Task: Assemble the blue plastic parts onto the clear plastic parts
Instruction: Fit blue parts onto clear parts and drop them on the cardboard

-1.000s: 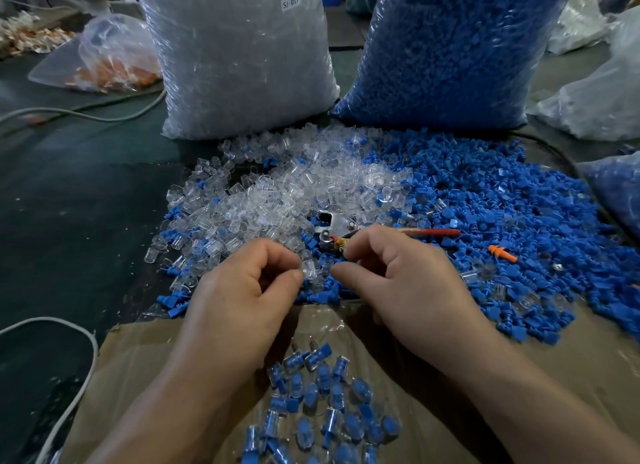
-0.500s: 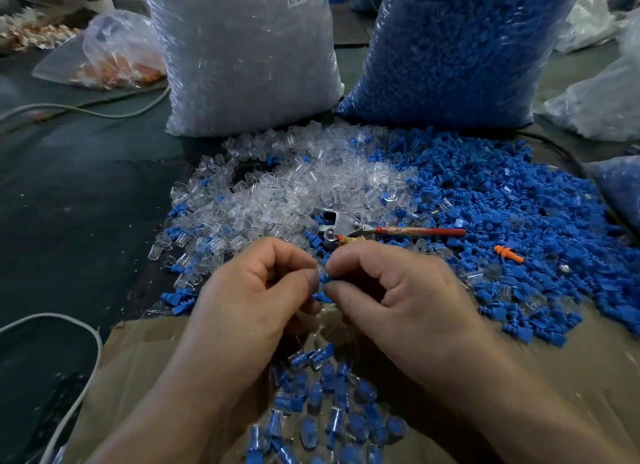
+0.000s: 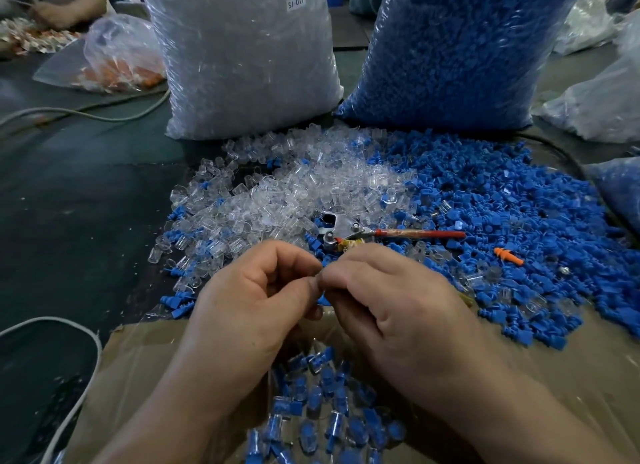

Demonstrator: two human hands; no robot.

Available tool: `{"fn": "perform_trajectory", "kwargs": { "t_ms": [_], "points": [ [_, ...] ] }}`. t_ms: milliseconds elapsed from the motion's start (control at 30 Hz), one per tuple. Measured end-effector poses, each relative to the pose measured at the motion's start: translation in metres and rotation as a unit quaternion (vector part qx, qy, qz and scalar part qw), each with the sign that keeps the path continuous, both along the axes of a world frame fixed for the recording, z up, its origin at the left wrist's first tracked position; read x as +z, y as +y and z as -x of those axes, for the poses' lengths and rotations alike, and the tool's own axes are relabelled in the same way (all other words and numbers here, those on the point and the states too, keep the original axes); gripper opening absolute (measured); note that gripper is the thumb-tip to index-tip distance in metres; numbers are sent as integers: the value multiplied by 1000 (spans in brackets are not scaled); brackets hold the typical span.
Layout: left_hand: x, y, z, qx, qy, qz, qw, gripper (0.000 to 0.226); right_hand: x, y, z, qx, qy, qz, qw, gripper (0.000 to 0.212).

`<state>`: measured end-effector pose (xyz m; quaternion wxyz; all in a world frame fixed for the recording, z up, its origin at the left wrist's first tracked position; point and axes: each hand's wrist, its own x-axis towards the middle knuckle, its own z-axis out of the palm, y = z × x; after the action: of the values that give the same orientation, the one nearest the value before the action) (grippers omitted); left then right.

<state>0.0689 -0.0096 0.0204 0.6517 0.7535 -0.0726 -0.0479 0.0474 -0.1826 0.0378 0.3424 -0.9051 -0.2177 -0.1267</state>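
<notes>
Head view, near: finished pieces (image 3: pixel 313 403), blue inside clear, lie in the cardboard box (image 3: pixel 145 359).
Hands: left hand (image 3: pixel 249 311) and right hand (image 3: pixel 398 311) are curled, fingertips pinched together above the box; what they hold is hidden.
Risk: a crooked push could jam the plug or drop it.
Look: clear parts (image 3: pixel 277 193), small glossy cups, are heaped mid-counter; blue parts (image 3: pixel 502 203), ribbed plugs, spread to the right.

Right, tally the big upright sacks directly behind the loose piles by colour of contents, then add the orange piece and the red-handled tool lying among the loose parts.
Sack of clear parts: 1
Sack of blue parts: 1
Orange piece: 1
Red-handled tool: 1
Total: 4
</notes>
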Motion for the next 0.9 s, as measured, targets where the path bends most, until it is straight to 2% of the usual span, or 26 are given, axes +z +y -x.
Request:
{"fn": "perform_trajectory", "kwargs": {
  "t_ms": [133, 233, 300, 367, 433, 600, 700, 900],
  "points": [
    [-1, 0, 0, -12, 7, 47, 999, 20, 0, -1, 1, -51, 39, -50, 997, 17],
    [-3, -1, 1, -3, 17, 52, 999, 17, 1, 0, 3, -43, 29, -9, 999, 25],
    [-4, 0, 1, 14, 7, 13, 1000, 20, 3, 2, 5, -28, 28, 16, 999, 31],
    [-5, -1, 0, 32, 1, -21, 999, 24, 5, 4, 6, -28, 24, 61, 997, 35],
    [-6, -1, -1, 56, 7, -23, 998, 22, 3, 0, 1, -69, 1, 149, 986, 38],
    [-2, -1, -2, 56, 43, -2, 997, 26, -4, -34, -21, -197, 122, 296, 927, 75],
    [0, -1, -2, 54, 50, -9, 997, 24, -7, -39, -25, -203, 121, 325, 916, 71],
    [-5, 2, -4, 50, 61, 25, 997, 19, -6, -41, -31, -189, 101, 309, 927, 61]
  ]
}}
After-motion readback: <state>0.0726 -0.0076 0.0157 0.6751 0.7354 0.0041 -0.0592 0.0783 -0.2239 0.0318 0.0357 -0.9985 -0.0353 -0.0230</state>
